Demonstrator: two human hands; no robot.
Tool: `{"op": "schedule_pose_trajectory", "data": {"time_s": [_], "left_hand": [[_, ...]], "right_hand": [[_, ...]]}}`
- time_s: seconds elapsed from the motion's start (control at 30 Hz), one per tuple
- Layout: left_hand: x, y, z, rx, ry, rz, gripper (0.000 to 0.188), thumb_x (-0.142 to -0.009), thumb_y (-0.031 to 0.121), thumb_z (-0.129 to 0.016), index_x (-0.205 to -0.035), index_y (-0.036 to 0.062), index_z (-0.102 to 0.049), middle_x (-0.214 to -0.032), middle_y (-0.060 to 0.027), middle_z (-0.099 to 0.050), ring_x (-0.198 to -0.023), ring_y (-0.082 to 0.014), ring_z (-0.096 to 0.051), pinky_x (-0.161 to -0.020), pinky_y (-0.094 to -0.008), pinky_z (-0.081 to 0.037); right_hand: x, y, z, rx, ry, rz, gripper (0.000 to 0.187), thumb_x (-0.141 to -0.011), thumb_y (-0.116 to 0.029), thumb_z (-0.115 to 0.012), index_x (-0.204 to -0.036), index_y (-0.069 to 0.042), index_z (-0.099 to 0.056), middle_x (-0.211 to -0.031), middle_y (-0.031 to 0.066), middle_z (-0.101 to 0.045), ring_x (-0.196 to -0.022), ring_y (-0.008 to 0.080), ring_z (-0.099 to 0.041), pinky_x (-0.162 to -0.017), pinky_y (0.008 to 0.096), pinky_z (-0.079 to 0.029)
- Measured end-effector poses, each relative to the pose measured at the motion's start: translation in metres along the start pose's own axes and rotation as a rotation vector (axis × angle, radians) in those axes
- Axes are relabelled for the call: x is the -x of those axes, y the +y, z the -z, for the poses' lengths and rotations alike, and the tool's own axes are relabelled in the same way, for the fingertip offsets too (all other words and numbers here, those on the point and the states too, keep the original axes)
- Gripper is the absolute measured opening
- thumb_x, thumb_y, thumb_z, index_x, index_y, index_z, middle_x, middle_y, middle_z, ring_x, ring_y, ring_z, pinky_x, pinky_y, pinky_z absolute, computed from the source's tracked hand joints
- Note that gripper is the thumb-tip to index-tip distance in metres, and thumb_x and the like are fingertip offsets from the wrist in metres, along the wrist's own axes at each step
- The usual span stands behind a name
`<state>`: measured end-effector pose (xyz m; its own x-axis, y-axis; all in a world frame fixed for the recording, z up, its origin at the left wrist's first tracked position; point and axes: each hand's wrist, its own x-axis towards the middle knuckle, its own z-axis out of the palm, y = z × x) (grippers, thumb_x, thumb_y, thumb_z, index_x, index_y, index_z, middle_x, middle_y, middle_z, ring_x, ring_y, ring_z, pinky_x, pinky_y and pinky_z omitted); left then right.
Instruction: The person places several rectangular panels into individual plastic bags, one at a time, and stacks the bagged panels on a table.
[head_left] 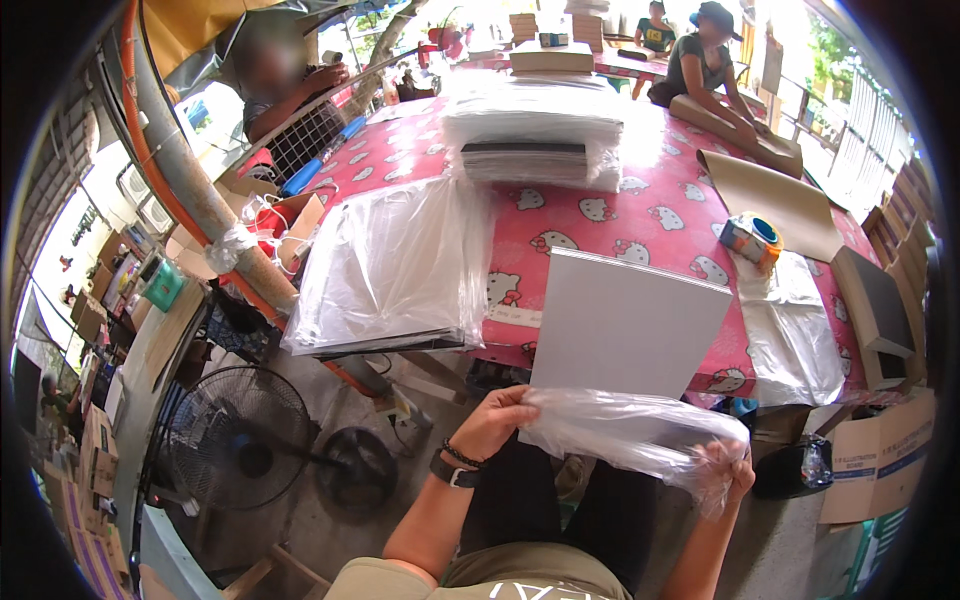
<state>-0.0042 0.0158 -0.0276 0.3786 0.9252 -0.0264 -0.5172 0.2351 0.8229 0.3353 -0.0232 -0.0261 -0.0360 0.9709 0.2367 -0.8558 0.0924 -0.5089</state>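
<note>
A clear plastic bag (625, 428) is stretched between my hands at the near edge of the table. My left hand (494, 424) pinches its left end, and my right hand (730, 468) grips the bunched right end, partly seen through the film. Just beyond the bag, a stack of white boards (628, 322) leans over the table's near edge; its lower end meets the bag, but whether it is inside I cannot tell. To the left lies a pile of plastic-wrapped boards (385, 265). Flat plastic bags (795, 335) lie to the right.
The table (600, 215) has a pink patterned cover. A tall wrapped stack (535, 120) stands farther back. Tape rolls (755, 240), brown paper (775, 200) and a dark-topped stack (872, 310) are on the right. A fan (240, 435) stands lower left. Co-workers (705, 70) are across the table.
</note>
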Motion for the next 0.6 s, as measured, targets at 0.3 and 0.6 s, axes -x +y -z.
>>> {"op": "schedule_pose_trajectory", "data": {"time_s": [0.3, 0.6], "left_hand": [[-0.011, 0.016, -0.018, 0.271, -0.052, -0.193, 0.067, -0.064, -0.004, -0.058, -0.126, 0.0021, -0.033, -0.087, -0.0063, -0.057, -0.079, -0.0129, -0.055, -0.073, -0.0237, -0.042], [-0.091, 0.042, -0.031, -0.956, 0.727, -0.68, 0.043, -0.063, -0.005, -0.054, -0.104, 0.0073, -0.057, -0.056, 0.0002, -0.038, -0.053, -0.0081, -0.038, -0.05, -0.0219, -0.03]], "right_hand": [[-0.006, -0.019, 0.001, 0.184, 0.048, -0.161, 0.049, -0.063, -0.011, -0.058, -0.11, 0.002, -0.048, -0.094, 0.0146, -0.059, -0.086, 0.0189, -0.059, -0.072, 0.0366, -0.048], [-0.098, -0.012, -0.017, 1.514, 0.186, 0.252, 0.043, -0.064, 0.004, -0.046, -0.105, -0.001, -0.055, -0.069, 0.0004, -0.05, -0.06, 0.0069, -0.04, -0.055, 0.0203, -0.033]]}}
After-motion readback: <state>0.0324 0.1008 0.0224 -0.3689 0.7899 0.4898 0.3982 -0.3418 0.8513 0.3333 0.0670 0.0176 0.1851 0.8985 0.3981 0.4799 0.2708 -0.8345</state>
